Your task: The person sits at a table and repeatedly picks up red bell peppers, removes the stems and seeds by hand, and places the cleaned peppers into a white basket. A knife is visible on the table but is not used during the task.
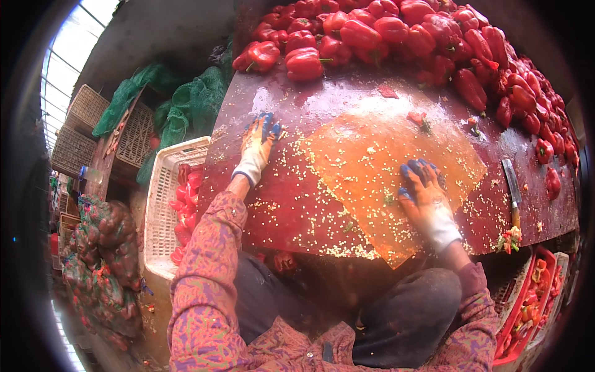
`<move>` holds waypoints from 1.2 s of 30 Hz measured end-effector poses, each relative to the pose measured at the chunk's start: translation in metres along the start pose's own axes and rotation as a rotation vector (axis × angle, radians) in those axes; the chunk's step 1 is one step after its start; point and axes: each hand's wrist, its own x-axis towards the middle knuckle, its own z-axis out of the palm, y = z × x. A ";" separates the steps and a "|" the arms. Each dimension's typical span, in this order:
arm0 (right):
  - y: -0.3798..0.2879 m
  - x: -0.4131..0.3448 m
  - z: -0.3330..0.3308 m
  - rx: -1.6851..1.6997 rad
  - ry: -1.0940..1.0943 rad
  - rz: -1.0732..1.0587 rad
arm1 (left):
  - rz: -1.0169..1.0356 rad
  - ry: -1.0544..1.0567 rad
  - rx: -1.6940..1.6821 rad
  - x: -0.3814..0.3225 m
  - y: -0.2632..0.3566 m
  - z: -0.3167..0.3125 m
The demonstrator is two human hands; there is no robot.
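Observation:
My left hand [258, 146], in a white glove with orange and blue coating, is spread over the left side of the red tabletop [274, 204], holding nothing. Similarly gloved, my right hand [425, 197] lies with fingers apart on an orange translucent sheet [362, 186]. Pale pepper seeds [334, 218] are scattered across sheet and table. Right of that hand rests a knife [512, 186] with a broad metal blade and a brownish handle. Beside the handle's end sits a pepper core [510, 239]. A small red pepper scrap with green [420, 120] lies on the sheet's far part.
Whole red bell peppers [362, 35] are heaped along the far and right sides. A white plastic crate [158, 209] of red pepper pieces stands at left, near filled mesh sacks [102, 260]. At lower right, a red crate [516, 321] contains pepper scraps. Green netting [200, 97] hangs beyond the left edge.

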 end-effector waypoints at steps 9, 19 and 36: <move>0.014 -0.010 0.001 -0.019 0.043 0.047 | 0.500 -0.296 0.162 -0.189 0.180 0.028; 0.008 -0.006 0.007 0.029 0.073 0.030 | -0.433 0.155 0.309 -0.204 0.086 -0.013; 0.020 -0.008 -0.004 0.077 0.012 0.035 | -0.135 0.343 -0.234 0.091 0.192 0.020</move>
